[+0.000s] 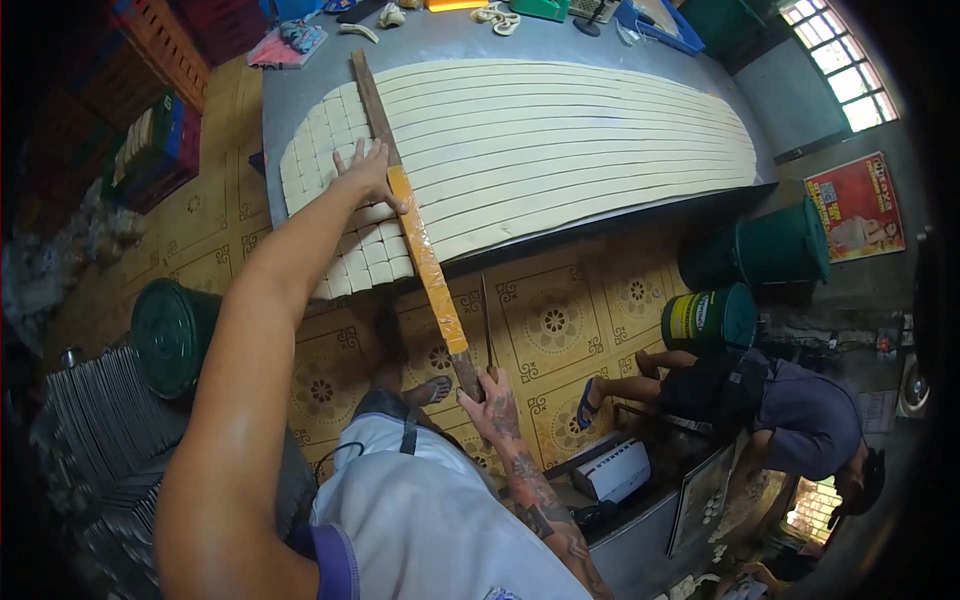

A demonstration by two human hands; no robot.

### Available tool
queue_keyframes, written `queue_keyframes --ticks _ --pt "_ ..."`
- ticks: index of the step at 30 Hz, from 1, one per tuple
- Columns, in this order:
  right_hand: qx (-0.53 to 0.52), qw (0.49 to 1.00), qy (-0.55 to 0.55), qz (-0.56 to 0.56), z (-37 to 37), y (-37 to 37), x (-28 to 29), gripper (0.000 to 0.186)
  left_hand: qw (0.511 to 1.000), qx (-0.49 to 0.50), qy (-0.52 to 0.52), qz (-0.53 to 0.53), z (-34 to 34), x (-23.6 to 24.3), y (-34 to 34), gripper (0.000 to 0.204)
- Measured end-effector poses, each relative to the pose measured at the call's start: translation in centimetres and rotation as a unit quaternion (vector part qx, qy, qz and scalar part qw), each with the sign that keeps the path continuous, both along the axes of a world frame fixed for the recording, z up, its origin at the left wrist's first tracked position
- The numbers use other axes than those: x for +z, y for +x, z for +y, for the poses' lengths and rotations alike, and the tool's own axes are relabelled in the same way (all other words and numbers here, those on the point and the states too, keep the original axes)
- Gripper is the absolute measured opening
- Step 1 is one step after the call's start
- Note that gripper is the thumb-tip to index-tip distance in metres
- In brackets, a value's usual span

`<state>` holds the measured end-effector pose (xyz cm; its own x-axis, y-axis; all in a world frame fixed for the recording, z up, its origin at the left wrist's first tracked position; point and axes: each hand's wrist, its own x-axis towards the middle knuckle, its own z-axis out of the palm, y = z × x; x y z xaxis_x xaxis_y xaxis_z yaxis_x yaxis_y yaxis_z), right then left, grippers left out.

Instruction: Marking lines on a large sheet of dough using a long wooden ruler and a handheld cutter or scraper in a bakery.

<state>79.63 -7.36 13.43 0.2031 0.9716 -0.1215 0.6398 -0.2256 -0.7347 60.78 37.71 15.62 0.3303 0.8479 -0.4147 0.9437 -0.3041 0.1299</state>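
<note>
A large flat sheet of pale dough (560,150) covers much of the table, cut into long strips, with its left part cross-cut into small pieces. Across it lies a long wooden straightedge (425,255), partly wrapped in orange tape, its near end reaching past the table's edge. My left hand (365,180) rests on the cut pieces beside the straightedge, fingers spread and thumb against the tape. Off the near edge, my right hand (492,408) is closed round the handle of a thin-bladed knife (488,315). The straightedge's near end touches or nearly touches that hand.
The grey table (320,85) holds cloths and trays at its far side. Green bins (175,335) (775,245) and a paint bucket (705,318) stand on the tiled floor. Stacked metal trays (120,430) are at left. Another person (800,415) bends over at right.
</note>
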Motion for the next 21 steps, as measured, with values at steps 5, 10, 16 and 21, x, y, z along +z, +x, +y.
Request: queue_keyframes --ticks 5,10,16,21 --pt "-0.005 0.999 -0.036 0.012 0.3 0.2 -1.7 0.054 1.0 -0.006 -0.007 -0.007 0.3 -1.2 0.2 0.161" --pt "0.001 0.998 -0.057 0.003 1.4 0.3 -0.9 0.069 1.0 -0.009 -0.018 0.007 0.8 -1.2 0.0 0.161" --pt "-0.055 0.996 0.063 0.037 9.7 -1.2 1.8 0.072 1.0 -0.013 -0.015 -0.003 1.3 -1.2 -0.2 0.161" --pt "0.04 0.998 0.021 0.052 29.8 -1.7 1.1 0.061 0.999 -0.022 -0.003 -0.034 0.6 -1.3 -0.2 0.157"
